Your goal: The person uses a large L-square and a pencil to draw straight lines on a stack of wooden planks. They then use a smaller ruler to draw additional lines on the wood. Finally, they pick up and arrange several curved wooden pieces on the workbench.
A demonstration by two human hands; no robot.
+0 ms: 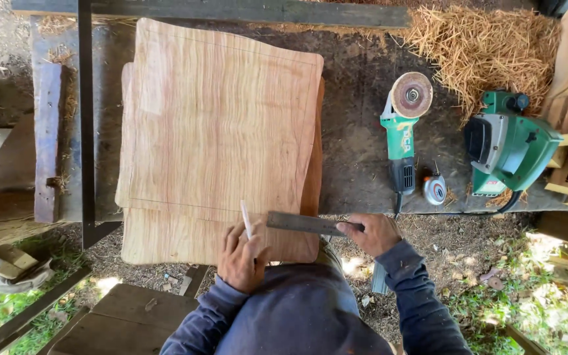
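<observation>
We are marking out the wood slab (pixel 215 125) on the worktop (pixel 363 144) — our left hand (pixel 241 256) grips a white pencil (pixel 246 219), our right hand (pixel 377 233) pinches the metal ruler (pixel 304 223) at the slab's near edge. Next move, we judge, calls for squaring the ruler steadily.

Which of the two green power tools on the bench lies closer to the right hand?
The angle grinder, the slim one with the round sanding disc, lies closer to the right hand. The bulkier planer sits farther right.
</observation>
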